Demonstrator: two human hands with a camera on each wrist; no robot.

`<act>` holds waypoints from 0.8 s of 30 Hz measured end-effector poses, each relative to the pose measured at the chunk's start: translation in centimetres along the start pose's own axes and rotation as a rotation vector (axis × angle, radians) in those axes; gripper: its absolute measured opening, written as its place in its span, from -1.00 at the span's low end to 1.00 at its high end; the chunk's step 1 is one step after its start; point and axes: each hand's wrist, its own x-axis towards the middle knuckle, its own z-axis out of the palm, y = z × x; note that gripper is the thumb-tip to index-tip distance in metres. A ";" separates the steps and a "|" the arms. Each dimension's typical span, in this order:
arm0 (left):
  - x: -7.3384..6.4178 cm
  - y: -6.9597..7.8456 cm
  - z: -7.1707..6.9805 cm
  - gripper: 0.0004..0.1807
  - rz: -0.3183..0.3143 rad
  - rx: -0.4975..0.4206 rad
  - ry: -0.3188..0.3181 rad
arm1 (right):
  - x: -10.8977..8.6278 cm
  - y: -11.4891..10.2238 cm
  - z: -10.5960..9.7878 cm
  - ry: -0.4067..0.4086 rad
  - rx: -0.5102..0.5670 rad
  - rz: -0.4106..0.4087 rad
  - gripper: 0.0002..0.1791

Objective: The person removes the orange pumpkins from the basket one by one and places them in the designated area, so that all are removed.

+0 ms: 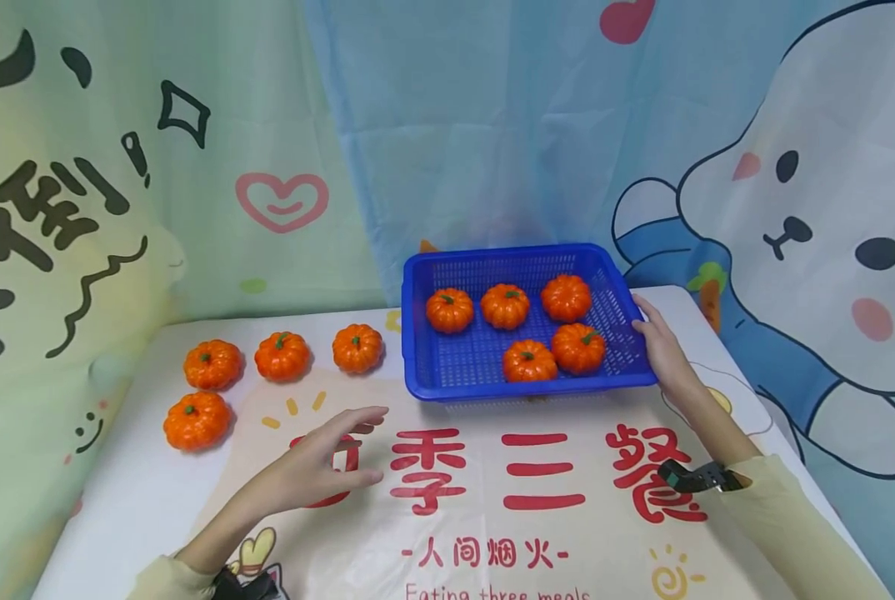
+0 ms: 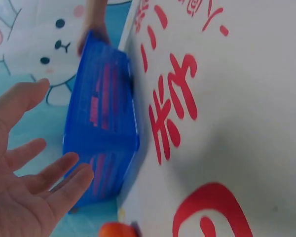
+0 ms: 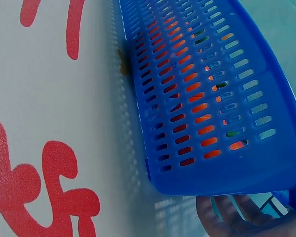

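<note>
A blue plastic basket (image 1: pixel 455 390) with slotted walls stands toward the back of the table, several small orange pumpkins (image 1: pixel 530 361) inside it. My right hand (image 1: pixel 667 350) grips the basket's right end; in the right wrist view its fingers (image 3: pixel 227 215) curl under the rim. My left hand (image 1: pixel 327 462) hovers over the printed cloth in front of the basket's left side, fingers spread and nothing in them. Several more pumpkins (image 1: pixel 283 357) sit on the table to the left of the basket. The left wrist view shows the basket (image 2: pixel 101 133) just past my left fingertips.
The white table (image 1: pixel 128 467) is partly covered by a cloth (image 1: pixel 485 467) with red lettering. A printed curtain (image 1: pixel 447 142) hangs right behind the table. A thin cable (image 1: pixel 725 372) lies near the right edge, by my right wrist.
</note>
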 end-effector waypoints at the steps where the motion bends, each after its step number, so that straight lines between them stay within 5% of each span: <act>1: 0.2 0.1 0.2 -0.21 -0.001 -0.011 -0.011 | 0.0 0.0 0.0 -0.001 0.000 -0.001 -0.37; 7: 2.7 1.9 0.5 -0.25 0.020 -0.077 -0.088 | 0.0 0.1 -0.3 0.002 -0.005 0.002 -0.37; 11: 6.0 4.1 0.0 -0.27 0.087 -0.056 -0.147 | 0.1 0.2 -0.5 0.004 -0.014 0.009 -0.37; 18: 15.2 7.4 -0.5 -0.33 0.149 -0.012 -0.212 | 0.0 0.0 -0.2 -0.001 -0.009 0.005 -0.37; 24: 24.3 9.6 0.4 -0.39 0.108 0.089 -0.229 | -0.1 -0.1 0.1 0.003 -0.018 0.010 -0.38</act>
